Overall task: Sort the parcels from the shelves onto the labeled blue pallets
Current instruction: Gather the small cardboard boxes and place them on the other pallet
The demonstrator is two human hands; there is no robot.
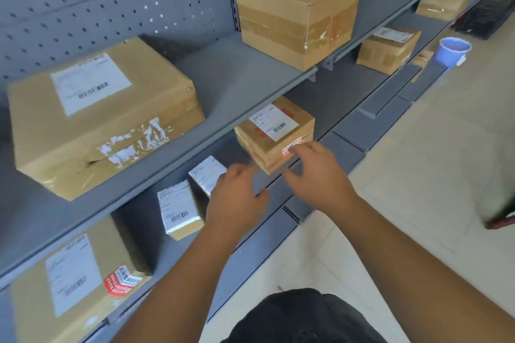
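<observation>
A small cardboard parcel (274,133) with a white label and a red sticker sits on the lower grey shelf (342,97). My right hand (315,175) reaches to its front right corner, fingers spread and fingertips touching the red sticker. My left hand (237,198) hovers just left of and below the parcel, fingers apart, holding nothing. Two small white-labelled parcels (181,209) (207,174) lie to the left of my left hand. Two big cardboard boxes (103,117) (298,14) stand on the upper shelf (237,75).
Another labelled box (75,281) stands at the lower left. More parcels (387,47) (443,3) sit further right on the shelves. A blue plastic bucket (452,50) stands on the pale tiled floor by the shelf base. No blue pallet is in view.
</observation>
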